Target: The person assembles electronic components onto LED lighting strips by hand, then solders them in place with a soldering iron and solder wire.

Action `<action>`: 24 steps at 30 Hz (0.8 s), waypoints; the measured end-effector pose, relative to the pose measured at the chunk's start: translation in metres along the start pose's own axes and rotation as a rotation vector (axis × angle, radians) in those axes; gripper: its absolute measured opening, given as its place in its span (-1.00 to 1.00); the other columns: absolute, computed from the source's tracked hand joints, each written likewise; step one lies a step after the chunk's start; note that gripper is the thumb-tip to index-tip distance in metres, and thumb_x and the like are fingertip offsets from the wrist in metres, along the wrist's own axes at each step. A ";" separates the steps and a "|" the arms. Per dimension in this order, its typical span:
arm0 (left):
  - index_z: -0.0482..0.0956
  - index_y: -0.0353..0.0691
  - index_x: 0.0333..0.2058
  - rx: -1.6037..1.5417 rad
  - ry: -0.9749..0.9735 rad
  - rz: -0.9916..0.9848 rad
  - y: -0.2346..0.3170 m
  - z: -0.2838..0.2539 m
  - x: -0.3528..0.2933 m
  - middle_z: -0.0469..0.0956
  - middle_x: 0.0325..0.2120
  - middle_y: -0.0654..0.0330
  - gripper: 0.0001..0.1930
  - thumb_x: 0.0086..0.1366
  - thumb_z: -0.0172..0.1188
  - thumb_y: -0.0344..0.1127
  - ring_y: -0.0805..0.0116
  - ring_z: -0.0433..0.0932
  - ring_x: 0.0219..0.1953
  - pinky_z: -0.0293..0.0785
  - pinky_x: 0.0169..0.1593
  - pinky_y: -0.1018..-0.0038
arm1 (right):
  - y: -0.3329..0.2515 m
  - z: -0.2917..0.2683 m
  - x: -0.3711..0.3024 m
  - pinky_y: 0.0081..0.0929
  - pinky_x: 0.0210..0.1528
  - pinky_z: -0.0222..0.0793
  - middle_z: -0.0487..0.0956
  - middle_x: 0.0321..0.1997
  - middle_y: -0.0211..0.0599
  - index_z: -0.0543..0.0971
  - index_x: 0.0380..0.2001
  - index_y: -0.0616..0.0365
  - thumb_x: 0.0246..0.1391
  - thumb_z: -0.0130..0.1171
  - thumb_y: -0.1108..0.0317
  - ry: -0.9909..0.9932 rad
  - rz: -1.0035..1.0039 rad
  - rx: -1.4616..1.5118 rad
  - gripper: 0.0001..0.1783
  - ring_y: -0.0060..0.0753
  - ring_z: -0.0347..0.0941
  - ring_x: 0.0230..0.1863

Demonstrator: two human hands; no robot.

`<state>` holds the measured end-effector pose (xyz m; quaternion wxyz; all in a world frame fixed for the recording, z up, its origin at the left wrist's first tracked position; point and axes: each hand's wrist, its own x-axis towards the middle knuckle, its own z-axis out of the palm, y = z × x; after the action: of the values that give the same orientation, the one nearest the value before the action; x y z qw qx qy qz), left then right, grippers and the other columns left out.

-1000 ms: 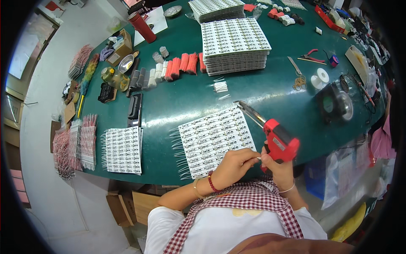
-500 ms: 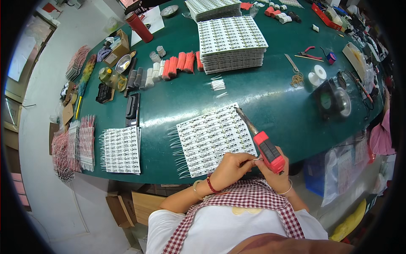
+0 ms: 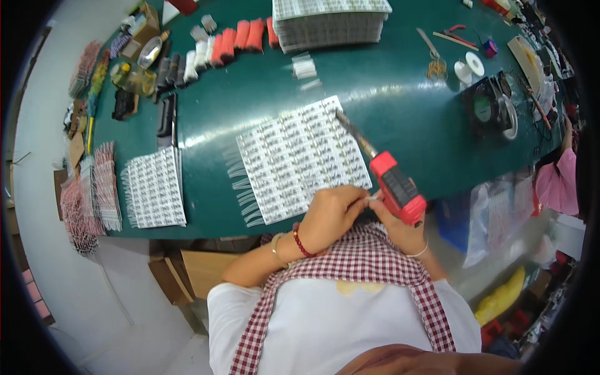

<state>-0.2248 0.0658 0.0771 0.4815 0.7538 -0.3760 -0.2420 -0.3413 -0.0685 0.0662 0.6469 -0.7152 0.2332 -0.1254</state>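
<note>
My right hand (image 3: 403,232) is closed around a red-and-black soldering gun (image 3: 400,187), whose metal tip slants up over the far right corner of a white circuit-board panel (image 3: 303,162). Close beside it my left hand (image 3: 330,215) is closed, thumb and finger pinching a small white strand (image 3: 373,198) that also meets my right fingertips; its exact kind is too small to make out. The panel lies flat on the green table, with thin white wires (image 3: 245,197) sticking out from its left edge.
Another wired panel (image 3: 155,190) lies to the left. Beyond stand a tall stack of panels (image 3: 328,31), short white wires (image 3: 305,67) and red wire bundles (image 3: 234,40). At right are a solder spool (image 3: 467,67), a black fan-like device (image 3: 487,106), scissors (image 3: 428,44) and pliers (image 3: 459,37).
The view has shifted, so the table and its things sit higher in the picture. Both hands stay together, keeping hold of the soldering gun and the white strand.
</note>
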 end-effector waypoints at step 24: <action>0.58 -0.31 -0.34 0.167 0.037 0.225 -0.013 0.001 0.008 0.58 -0.45 0.10 -0.85 0.05 0.25 -0.54 0.17 0.59 -0.44 0.52 -0.41 0.38 | -0.010 0.001 0.005 -0.60 -0.23 0.43 0.57 -0.31 -0.40 0.56 -0.32 0.22 0.04 0.27 0.54 0.005 0.187 0.066 -0.88 -0.59 0.50 -0.29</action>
<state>-0.2162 0.0618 0.0652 0.4480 0.7487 -0.4680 -0.1407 -0.3347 -0.0693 0.0753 0.6783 -0.6683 0.2963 -0.0737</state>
